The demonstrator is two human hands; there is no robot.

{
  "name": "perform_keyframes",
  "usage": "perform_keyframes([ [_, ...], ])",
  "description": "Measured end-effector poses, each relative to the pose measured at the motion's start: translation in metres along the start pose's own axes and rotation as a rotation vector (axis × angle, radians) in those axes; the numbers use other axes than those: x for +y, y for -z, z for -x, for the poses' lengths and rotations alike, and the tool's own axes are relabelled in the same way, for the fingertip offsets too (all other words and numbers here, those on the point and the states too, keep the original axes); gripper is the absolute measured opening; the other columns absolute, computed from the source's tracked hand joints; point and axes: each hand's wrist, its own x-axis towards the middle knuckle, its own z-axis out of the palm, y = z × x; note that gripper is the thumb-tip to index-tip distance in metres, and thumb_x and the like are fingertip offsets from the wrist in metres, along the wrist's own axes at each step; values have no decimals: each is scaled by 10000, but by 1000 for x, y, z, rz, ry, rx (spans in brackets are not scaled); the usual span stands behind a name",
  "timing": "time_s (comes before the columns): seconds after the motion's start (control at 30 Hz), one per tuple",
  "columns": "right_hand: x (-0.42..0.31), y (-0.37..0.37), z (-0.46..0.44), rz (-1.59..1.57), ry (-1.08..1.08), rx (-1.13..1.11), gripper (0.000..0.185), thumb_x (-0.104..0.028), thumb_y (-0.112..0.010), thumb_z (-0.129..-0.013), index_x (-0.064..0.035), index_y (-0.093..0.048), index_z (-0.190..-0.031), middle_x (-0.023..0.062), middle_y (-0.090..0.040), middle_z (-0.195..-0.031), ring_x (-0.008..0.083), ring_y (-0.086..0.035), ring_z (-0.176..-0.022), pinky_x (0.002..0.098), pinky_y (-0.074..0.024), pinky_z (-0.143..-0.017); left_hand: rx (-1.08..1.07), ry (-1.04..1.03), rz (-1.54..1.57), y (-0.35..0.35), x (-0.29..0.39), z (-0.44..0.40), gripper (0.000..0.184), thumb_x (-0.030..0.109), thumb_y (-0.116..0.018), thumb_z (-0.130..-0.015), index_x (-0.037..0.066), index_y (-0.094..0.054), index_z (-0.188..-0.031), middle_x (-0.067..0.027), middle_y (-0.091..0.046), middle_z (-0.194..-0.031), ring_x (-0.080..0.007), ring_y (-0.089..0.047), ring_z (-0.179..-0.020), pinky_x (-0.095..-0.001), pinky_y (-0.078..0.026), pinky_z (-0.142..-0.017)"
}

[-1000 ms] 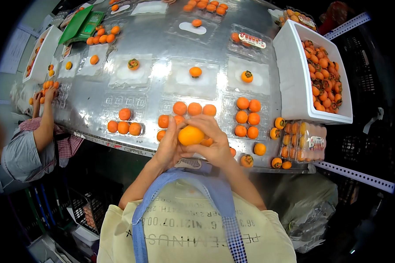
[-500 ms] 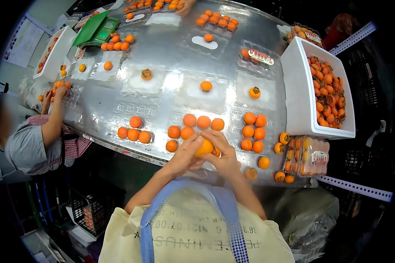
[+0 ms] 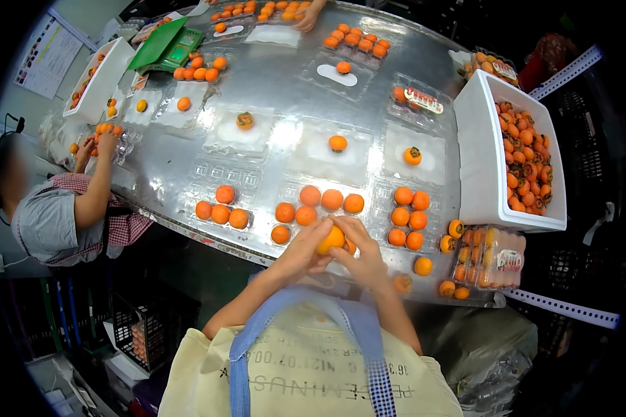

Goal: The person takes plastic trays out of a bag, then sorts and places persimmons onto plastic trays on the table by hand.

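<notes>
Both my hands are closed around one orange persimmon (image 3: 330,240) in front of my apron. My left hand (image 3: 300,250) wraps its left side, and my right hand (image 3: 363,258) presses from the right with fingertips over the top. Just beyond them, a clear plastic tray in the middle carries several persimmons (image 3: 310,195), some partly behind my fingers. To the left is another clear tray (image 3: 222,170) with several fruits at its near end. On the right, a third clear tray (image 3: 384,201) has persimmons in two columns.
A white foam box (image 3: 471,156) full of persimmons stands at the right. Near it are loose persimmons (image 3: 423,265) and a filled clear pack (image 3: 490,257). Open lids with white pads (image 3: 309,154) lie farther back. A co-worker (image 3: 66,208) handles fruit at the left.
My view has shifted slightly, so the table's contents appear a little further right and lower. My hands still hold the persimmon in nearly the same place.
</notes>
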Motion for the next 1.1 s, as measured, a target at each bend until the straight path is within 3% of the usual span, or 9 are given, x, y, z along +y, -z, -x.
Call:
perform_keyframes([
  [0.3,-2,4,1,38,-13,-48,516,-93,-636,-823,-10,-466,-1302,163,-462,-1245,242,-471,-1138,306,-417,-906,-4,9,-32,-1,1,0,365,437,-369,-968,86,-452,-1024,-1,-489,-766,-31,-337,-465,-176,-211,-365],
  [0.4,0,5,1,51,0,-57,518,-107,-643,-821,-8,-468,-1298,159,-461,-1244,232,-472,-1120,290,-431,-863,19,-1,-72,-1,0,-1,495,510,-350,-951,43,-515,-959,1,-478,-661,-38,-365,-454,-174,-255,-358],
  [0.6,0,4,2,59,-20,-63,513,-124,-654,-813,-6,-481,-1281,152,-460,-1241,212,-487,-1068,273,-440,-799,1,26,-80,4,-3,-2,528,530,-332,-950,39,-527,-942,2,-477,-665,-43,-368,-455,-177,-265,-366],
  [0.7,-2,3,1,105,-6,-40,499,-126,-661,-799,-5,-500,-1256,155,-486,-1212,230,-504,-1055,293,-439,-817,29,34,-58,-2,-1,-1,431,475,-325,-969,77,-493,-982,22,-474,-700,-32,-301,-458,-191,-193,-395],
  [0.9,-1,2,1,179,64,103,454,-132,-695,-754,-18,-554,-1170,141,-561,-1112,283,-521,-1045,351,-416,-890,0,-48,46,-1,-7,-4,565,550,-265,-952,54,-456,-1143,-63,-563,-876,-97,-541,-582,-197,-411,-408],
  [0.93,-1,-1,2,116,32,149,446,-131,-699,-750,-21,-560,-1159,136,-566,-1105,285,-522,-1042,354,-413,-899,-91,-95,42,4,-9,-7,573,536,-229,-959,56,-410,-1214,-88,-564,-988,-126,-601,-704,-232,-496,-461],
  [0.97,0,-2,2,51,13,195,438,-131,-702,-747,-23,-565,-1148,131,-571,-1098,287,-524,-1039,357,-409,-907,-92,-112,46,2,-9,-7,539,501,-248,-968,53,-412,-1217,-98,-562,-1024,-130,-608,-782,-243,-523,-504],
  [1.1,9,2,7,86,31,189,412,-128,-658,-795,-21,-553,-1179,135,-550,-1141,264,-525,-1058,342,-432,-890,-60,-123,19,-1,-12,-6,471,428,-282,-985,39,-425,-1207,-126,-559,-1054,-156,-612,-826,-255,-537,-544],
])
